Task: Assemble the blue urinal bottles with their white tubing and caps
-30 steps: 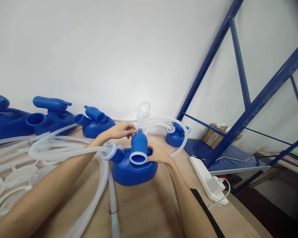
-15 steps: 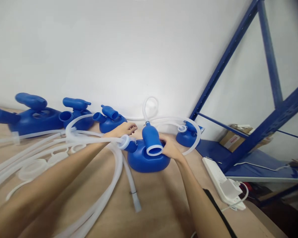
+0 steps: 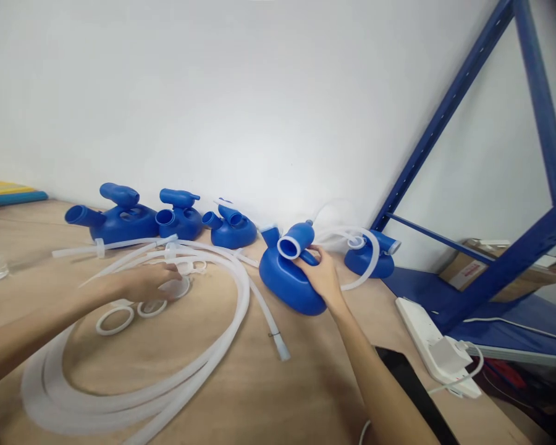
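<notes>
A blue plastic urinal bottle (image 3: 287, 281) is tilted over the table in my right hand (image 3: 323, 272), whose fingers wrap round its handle. A blue cup with a white rim (image 3: 299, 238) sits on top of this bottle, its mouth facing me. To the left, my left hand (image 3: 151, 281) reaches over a small group of translucent caps, fingers curled down on a translucent cap (image 3: 178, 287). Its fingertips are partly blurred. Two white rings (image 3: 115, 321) lie just in front of that hand. A coil of clear tubing (image 3: 231, 334) loops around on the table below.
Several more blue bottles (image 3: 234, 232) stand along the wall. Another blue bottle (image 3: 368, 259) with tubing is at the right, beside the blue metal shelf (image 3: 449, 105). A white power strip (image 3: 438, 349) and a black flat object (image 3: 412, 386) lie near the right edge.
My left hand has moved from beside the bottle leftward to the caps. The bottle in my right hand has turned and tilted, and the tube end has come away from its spout. The view has shifted left.
</notes>
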`<state>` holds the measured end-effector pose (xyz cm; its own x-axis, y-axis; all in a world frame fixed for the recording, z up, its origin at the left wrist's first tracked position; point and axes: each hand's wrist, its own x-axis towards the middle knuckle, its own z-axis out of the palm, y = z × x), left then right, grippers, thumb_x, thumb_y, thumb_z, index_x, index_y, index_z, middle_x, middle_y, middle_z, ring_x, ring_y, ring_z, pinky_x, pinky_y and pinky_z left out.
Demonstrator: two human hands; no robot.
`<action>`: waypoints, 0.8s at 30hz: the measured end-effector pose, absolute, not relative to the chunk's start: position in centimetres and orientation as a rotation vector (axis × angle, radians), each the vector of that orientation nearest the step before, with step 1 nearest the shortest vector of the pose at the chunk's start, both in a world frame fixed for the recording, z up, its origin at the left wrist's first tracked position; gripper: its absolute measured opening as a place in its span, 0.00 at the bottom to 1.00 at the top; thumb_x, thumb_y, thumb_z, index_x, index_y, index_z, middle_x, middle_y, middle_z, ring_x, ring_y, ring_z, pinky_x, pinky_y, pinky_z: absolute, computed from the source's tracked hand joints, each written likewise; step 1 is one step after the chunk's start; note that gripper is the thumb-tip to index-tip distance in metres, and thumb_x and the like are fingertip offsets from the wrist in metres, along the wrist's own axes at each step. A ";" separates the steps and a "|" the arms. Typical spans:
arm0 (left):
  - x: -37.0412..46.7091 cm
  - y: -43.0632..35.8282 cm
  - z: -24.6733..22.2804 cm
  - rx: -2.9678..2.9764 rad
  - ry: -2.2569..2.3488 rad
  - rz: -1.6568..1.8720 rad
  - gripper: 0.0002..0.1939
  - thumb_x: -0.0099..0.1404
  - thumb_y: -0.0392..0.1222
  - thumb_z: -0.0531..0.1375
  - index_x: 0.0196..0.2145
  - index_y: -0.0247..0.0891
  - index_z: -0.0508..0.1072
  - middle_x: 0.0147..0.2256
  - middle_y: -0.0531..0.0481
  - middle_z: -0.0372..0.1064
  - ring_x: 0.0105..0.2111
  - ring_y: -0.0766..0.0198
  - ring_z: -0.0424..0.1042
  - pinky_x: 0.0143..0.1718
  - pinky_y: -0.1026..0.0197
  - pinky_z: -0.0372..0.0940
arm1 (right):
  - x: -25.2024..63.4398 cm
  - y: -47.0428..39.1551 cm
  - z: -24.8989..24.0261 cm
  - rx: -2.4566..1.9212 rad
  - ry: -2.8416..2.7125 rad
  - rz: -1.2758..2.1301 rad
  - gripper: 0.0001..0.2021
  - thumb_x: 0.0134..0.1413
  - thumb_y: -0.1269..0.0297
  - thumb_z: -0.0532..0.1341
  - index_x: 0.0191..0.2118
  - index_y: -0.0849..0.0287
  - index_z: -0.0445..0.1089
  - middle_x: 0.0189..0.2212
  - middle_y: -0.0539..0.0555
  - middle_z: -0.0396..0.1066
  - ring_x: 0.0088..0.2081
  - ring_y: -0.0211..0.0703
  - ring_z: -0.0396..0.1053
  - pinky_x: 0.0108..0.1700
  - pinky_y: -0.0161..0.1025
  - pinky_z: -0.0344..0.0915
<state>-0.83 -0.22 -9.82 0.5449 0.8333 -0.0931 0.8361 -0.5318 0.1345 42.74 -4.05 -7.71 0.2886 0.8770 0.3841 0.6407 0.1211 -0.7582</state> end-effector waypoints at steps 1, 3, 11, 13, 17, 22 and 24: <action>-0.9 -0.5 -10.3 2.601 1.423 -0.045 0.23 0.60 0.51 0.60 0.50 0.41 0.81 0.54 0.39 0.76 0.52 0.42 0.75 0.53 0.48 0.67 | 42.3 -4.1 -8.4 -1.662 -1.432 0.288 0.35 0.45 0.37 0.70 0.53 0.56 0.70 0.46 0.64 0.78 0.50 0.67 0.75 0.52 0.58 0.68; -0.4 -0.7 -11.1 2.591 1.443 -0.044 0.24 0.62 0.50 0.59 0.54 0.42 0.79 0.57 0.38 0.74 0.53 0.41 0.75 0.53 0.47 0.67 | 41.7 -4.2 -9.3 -1.745 -1.454 0.268 0.39 0.45 0.35 0.69 0.55 0.57 0.65 0.40 0.63 0.77 0.45 0.67 0.77 0.46 0.56 0.70; 3.4 -0.8 -7.3 2.691 1.536 0.110 0.42 0.58 0.50 0.61 0.69 0.41 0.64 0.61 0.35 0.66 0.47 0.42 0.75 0.45 0.51 0.67 | 40.2 -5.7 -8.6 -1.701 -1.740 0.000 0.54 0.48 0.33 0.69 0.73 0.56 0.48 0.60 0.74 0.64 0.55 0.77 0.73 0.50 0.61 0.69; 5.0 -1.4 -5.4 2.713 1.424 0.275 0.38 0.59 0.54 0.61 0.65 0.40 0.67 0.57 0.38 0.67 0.44 0.48 0.75 0.43 0.55 0.67 | 40.1 -5.7 -8.1 -1.641 -1.887 -0.160 0.51 0.51 0.35 0.69 0.74 0.51 0.52 0.64 0.75 0.58 0.60 0.81 0.68 0.55 0.67 0.67; 9.2 -2.5 -3.6 2.684 1.151 0.810 0.23 0.61 0.55 0.60 0.50 0.39 0.70 0.48 0.43 0.71 0.45 0.51 0.72 0.45 0.56 0.66 | 40.3 -4.1 -7.0 -1.310 -2.215 -0.438 0.40 0.54 0.50 0.72 0.69 0.55 0.62 0.72 0.70 0.51 0.75 0.74 0.45 0.71 0.70 0.46; 13.8 -2.1 -5.2 2.592 1.138 1.087 0.18 0.61 0.42 0.56 0.50 0.40 0.66 0.46 0.43 0.74 0.38 0.53 0.73 0.42 0.54 0.66 | 40.1 -1.4 -6.4 -1.130 -2.302 -0.227 0.42 0.50 0.48 0.74 0.66 0.60 0.62 0.64 0.65 0.67 0.70 0.62 0.59 0.74 0.63 0.45; 14.9 -1.6 -6.1 2.530 1.172 1.113 0.26 0.62 0.39 0.54 0.58 0.41 0.63 0.53 0.42 0.72 0.45 0.49 0.74 0.48 0.50 0.66 | 39.8 -0.9 -6.5 -1.182 -2.212 -0.203 0.43 0.46 0.42 0.75 0.63 0.58 0.66 0.56 0.63 0.72 0.61 0.62 0.67 0.70 0.63 0.52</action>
